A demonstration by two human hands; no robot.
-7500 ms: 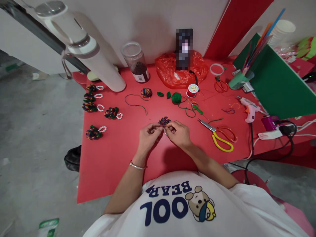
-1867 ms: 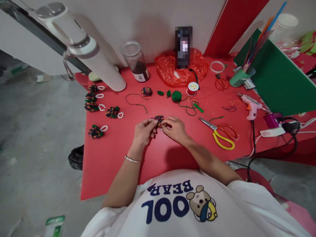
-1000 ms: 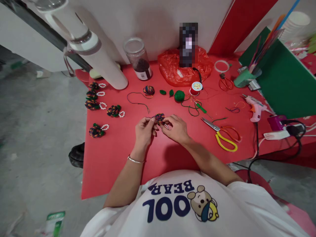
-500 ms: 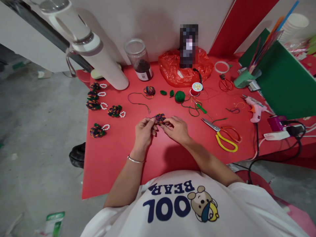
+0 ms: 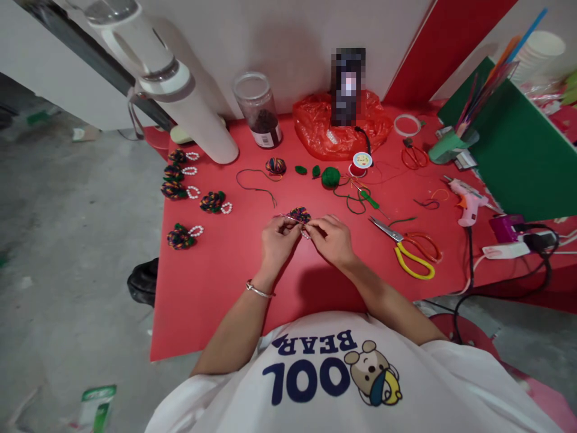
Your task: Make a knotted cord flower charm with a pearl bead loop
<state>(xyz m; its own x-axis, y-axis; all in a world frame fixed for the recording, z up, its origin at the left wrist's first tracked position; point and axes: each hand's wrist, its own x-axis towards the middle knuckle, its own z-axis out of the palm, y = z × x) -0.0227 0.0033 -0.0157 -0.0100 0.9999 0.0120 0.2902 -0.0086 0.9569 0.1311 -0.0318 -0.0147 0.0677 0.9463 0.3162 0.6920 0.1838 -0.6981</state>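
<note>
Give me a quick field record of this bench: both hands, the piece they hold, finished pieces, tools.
left hand: pinching the multicoloured yarn flower from its left side
right hand: fingers closed at the flower's lower right, where small beads show
surface: red table
finished pieces: five yarn flowers with white bead loops, at the table's left edge
yellow-handled scissors: lying open to the right of the hands
glue gun: far right, lying on the table
green yarn ball: behind the hands

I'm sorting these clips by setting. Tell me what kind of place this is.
Probably a small handicraft workstation, not a factory line: a red table bears finished yarn flowers with bead loops, a glue gun and yellow-handled scissors, while both hands work on another multicoloured yarn flower.
</note>
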